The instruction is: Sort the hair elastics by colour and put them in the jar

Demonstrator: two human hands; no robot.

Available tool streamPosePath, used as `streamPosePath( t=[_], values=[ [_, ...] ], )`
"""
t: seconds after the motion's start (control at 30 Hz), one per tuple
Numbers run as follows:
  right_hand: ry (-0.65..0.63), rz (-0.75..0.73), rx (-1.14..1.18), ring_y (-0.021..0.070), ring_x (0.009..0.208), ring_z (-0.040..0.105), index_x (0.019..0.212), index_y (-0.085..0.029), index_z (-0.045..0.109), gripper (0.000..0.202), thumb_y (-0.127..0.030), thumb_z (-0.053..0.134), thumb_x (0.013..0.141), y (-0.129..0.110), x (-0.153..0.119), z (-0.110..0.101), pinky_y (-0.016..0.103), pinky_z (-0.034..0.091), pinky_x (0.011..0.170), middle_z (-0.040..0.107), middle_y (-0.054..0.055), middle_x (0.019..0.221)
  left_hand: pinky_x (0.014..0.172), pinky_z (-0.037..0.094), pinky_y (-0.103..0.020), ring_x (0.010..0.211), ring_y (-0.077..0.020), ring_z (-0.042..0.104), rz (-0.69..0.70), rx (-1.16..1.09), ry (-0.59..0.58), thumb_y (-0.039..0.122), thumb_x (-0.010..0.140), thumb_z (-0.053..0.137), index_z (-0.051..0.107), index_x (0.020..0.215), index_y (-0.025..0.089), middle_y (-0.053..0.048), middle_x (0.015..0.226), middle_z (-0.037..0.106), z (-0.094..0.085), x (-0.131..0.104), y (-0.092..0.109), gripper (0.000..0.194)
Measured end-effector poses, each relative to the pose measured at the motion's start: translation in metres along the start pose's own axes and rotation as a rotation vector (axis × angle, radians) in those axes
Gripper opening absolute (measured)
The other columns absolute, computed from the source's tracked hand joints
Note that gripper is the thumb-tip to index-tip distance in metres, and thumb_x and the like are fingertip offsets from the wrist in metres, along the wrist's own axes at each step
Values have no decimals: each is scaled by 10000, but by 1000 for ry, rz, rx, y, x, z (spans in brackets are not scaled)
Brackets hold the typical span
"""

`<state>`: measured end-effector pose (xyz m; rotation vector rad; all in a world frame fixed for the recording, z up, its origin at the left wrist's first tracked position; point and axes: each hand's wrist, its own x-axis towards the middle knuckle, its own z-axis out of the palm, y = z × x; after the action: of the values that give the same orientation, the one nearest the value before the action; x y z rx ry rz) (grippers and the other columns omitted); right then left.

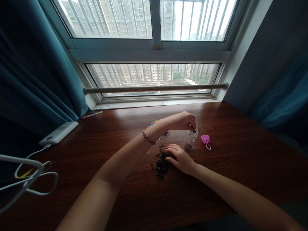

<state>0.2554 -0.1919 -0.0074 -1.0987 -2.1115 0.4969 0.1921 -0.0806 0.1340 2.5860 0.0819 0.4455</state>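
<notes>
My left hand [188, 121] is at the mouth of a clear jar [191, 140], fingers pinched on small black pieces that look like loops or clips. A few dark pieces lie at the bottom of the jar, which leans slightly. My right hand [181, 159] rests palm down with its fingers stretched out, fingertips at the edge of a pile of small black loop-like pieces [161, 164]. Several of these lie loose around the pile. Right of the jar is a pink cap with a ring [205, 139]. Bright coloured small pieces [166, 133] are partly hidden behind my left wrist.
The brown wooden table [115, 128] runs up to the window sill. A white power bank [59, 133] with a white cable [36, 166] lies at the left, beside a blue curtain [55, 64]. A horizontal rail [154, 89] crosses the window.
</notes>
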Motion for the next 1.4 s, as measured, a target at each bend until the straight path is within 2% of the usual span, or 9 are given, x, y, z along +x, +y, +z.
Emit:
streamPosePath(
  t=[0.17, 0.37, 0.5, 0.6, 0.73, 0.9, 1.03, 1.23, 1.4],
  values=[
    [4, -1, -1, 225, 1088, 476, 1027, -193, 576, 257, -274, 566, 783, 1, 1, 1, 417, 380, 954, 582, 101, 1074, 596, 391, -201, 595, -83, 520, 20, 14, 22, 46, 675, 612, 705, 721, 159, -29, 729, 616, 3, -2, -1, 153],
    [-5, 6, -5, 222, 1090, 469, 1026, -181, 577, 260, -285, 562, 788, 1, 1, 1, 407, 382, 954, 579, 105, 1076, 602, 385, -193, 606, -83, 527, -57, 34, 41, 84, 709, 593, 680, 827, 142, -19, 720, 645, 2, -5, 0, 157],
    [-14, 15, -3, 222, 1098, 464, 1035, -184, 575, 268, -287, 562, 789, 0, 0, 1, 408, 382, 959, 575, 101, 1089, 613, 393, -189, 618, -85, 523, -80, 31, 124, 117, 746, 559, 677, 787, 130, -24, 711, 642, -2, -14, 0, 125],
    [-10, 8, 7, 219, 1096, 473, 1021, -188, 582, 241, -272, 549, 798, 1, 0, 1, 409, 383, 963, 588, 93, 1069, 601, 401, -187, 632, -92, 531, -143, -2, 220, 140, 759, 543, 672, 796, 118, -38, 731, 648, 0, -35, -1, 136],
    [20, 9, 53, 196, 1052, 513, 1000, -199, 591, 201, -231, 468, 843, 5, 1, 0, 391, 407, 941, 602, 79, 1042, 581, 403, -193, 620, -104, 536, -299, -28, 275, 187, 773, 543, 669, 799, 100, -56, 718, 649, 14, -87, -7, 156],
    [-16, 33, 74, 176, 1019, 533, 1045, -187, 569, 253, -203, 378, 881, 10, 8, 3, 349, 433, 911, 592, 83, 1072, 547, 377, -188, 584, -93, 496, -508, -67, 175, 210, 761, 567, 671, 785, 103, -32, 679, 636, 30, -166, -9, 151],
    [-103, -30, -35, 200, 1133, 436, 1155, -174, 503, 303, -212, 396, 873, 9, 18, 10, 385, 362, 988, 527, 104, 1171, 537, 371, -192, 594, -101, 494, -662, -151, 33, 268, 744, 594, 661, 800, 101, -15, 659, 607, 31, -209, -1, 188],
    [-168, -32, -164, 214, 1027, 438, 1131, -171, 513, 289, -252, 429, 866, -3, 29, 13, 391, 413, 899, 545, 107, 1029, 541, 397, -198, 625, -110, 500, -702, -335, -23, 342, 612, 713, 583, 917, 137, 11, 709, 566, 48, -216, 5, 390],
    [-223, -26, -171, 193, 919, 454, 912, -174, 594, 195, -242, 415, 873, -13, 30, 11, 355, 432, 824, 540, 85, 903, 584, 391, -219, 690, -133, 500, -713, -95, 76, 344, 528, 761, 548, 928, 160, 3, 799, 560, 68, -204, 5, 489]
  ],
)
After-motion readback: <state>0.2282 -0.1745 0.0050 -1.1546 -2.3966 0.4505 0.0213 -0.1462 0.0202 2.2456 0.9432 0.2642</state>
